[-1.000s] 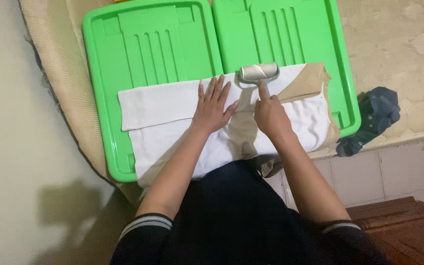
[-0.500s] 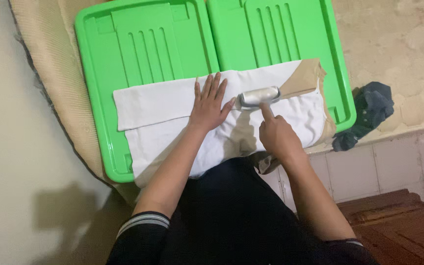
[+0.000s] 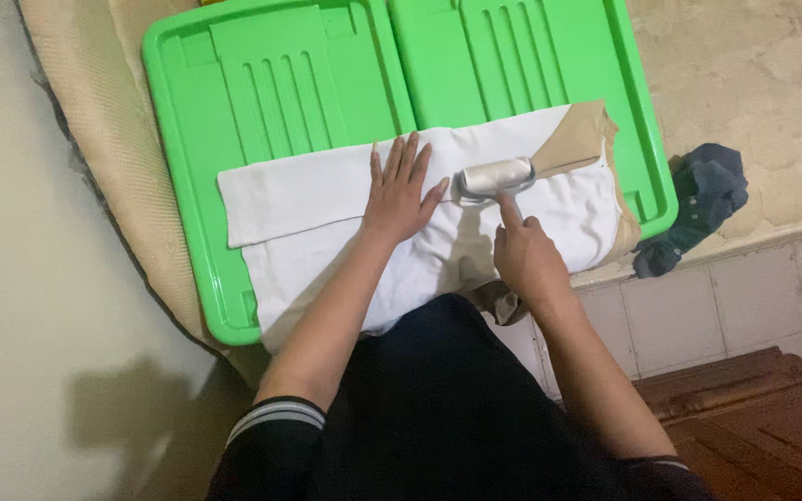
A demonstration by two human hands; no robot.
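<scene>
- Gripping the handle of a lint roller, the right hand is closed around it with the forefinger stretched along the handle toward the silvery drum.
- The roller's drum lies crosswise on a white shirt, just right of the left thumb.
- The left hand lies flat and open on the shirt, fingers spread, holding nothing.
- The shirt is folded into a long strip across the near part of a bright green board, a hinged pair of ribbed plastic panels.
- A beige flap, perhaps the shirt's collar or lining, sticks out at the strip's right end, touching the roller's drum.
- The board rests on a beige mat.
- A crumpled dark blue cloth lies just beside the board's right edge, on the worn floor.
</scene>
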